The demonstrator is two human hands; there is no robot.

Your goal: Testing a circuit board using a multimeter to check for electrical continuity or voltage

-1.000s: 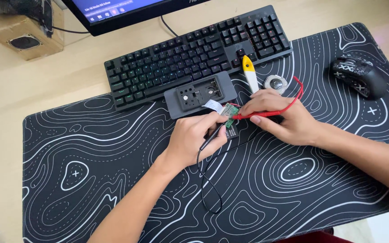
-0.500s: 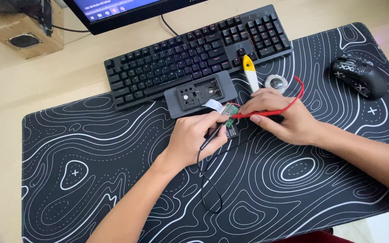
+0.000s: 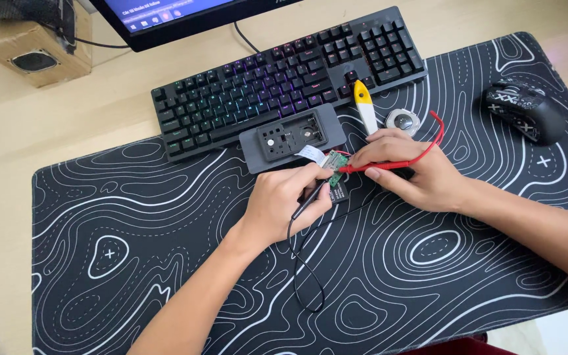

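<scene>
While the left hand (image 3: 284, 200) pinches a thin black probe with a trailing black wire (image 3: 305, 205), the right hand (image 3: 412, 171) grasps a red probe with red wire (image 3: 389, 162). Both tips meet on the small green circuit board (image 3: 336, 168), which lies on the black wavy-patterned mat (image 3: 133, 230) just before the dark grey rectangular casing (image 3: 290, 136).

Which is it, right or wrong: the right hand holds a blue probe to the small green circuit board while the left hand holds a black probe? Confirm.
Wrong in one respect. The head view shows the right hand holding a red probe, not a blue one, to the small green circuit board. The left hand does hold a black probe.
</scene>
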